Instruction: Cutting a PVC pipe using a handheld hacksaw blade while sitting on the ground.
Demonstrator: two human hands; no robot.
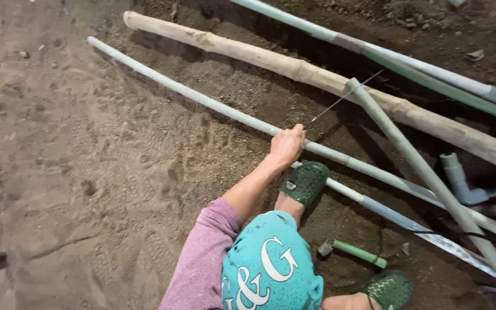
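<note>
Head view: co-worker's hand (287,144) clenched round thin metal hacksaw blade (345,97) across slanted grey plastic pipe (397,143); long level strokes advisable; wearer's hands unseen.

Long plastic pipe (202,97) on the ground: pale grey-blue, dirt-smeared. Thick wooden pole (294,66): tan, with darker brown blotches. Upper plastic pipe (374,51): pale blue, turning green past a grey joint. Perforated rubber clogs (305,182): dark green, with a dotted hole pattern. Knee-length shorts (268,267): teal with white lettering. Sleeve (202,258): mottled pinkish-purple. Small hammer (351,251): green handle, grey head. Sandy soil (87,172): brown.
</note>
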